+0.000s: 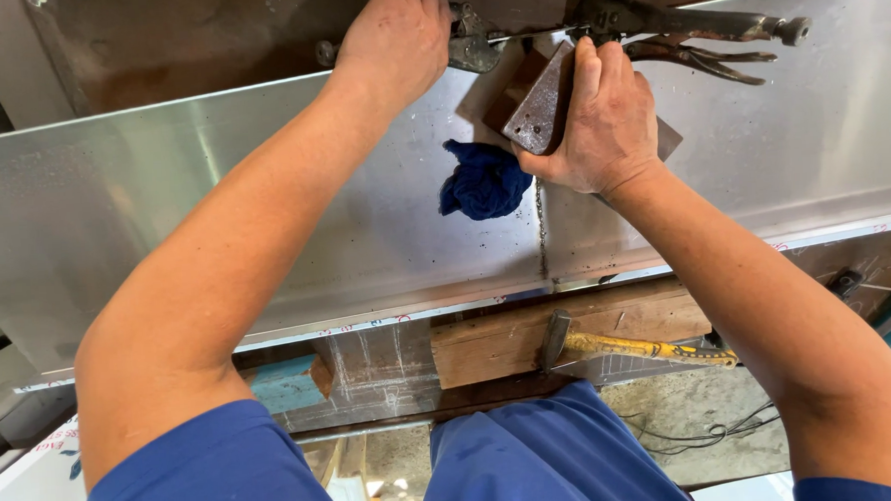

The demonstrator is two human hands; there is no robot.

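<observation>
Stainless sheet-metal channel (263, 198) across a cluttered workbench; both hands at its far edge.

Left hand (396, 37) closed over the handle of a locking plier (471, 41) clamped on the upper rim of the sheet. Right hand (605, 118) grips a rusty metal block (542, 101), pressing it flat against the sheet just right of a vertical weld seam (542, 226). Second locking plier (676, 30) clamped on the rim just above the right hand, handles pointing right. Blue rag (482, 179) lies on the sheet, touching the block's lower left. Yellow-handled hammer (630, 348) rests on a wooden block (569, 330) below the channel's near edge.
</observation>
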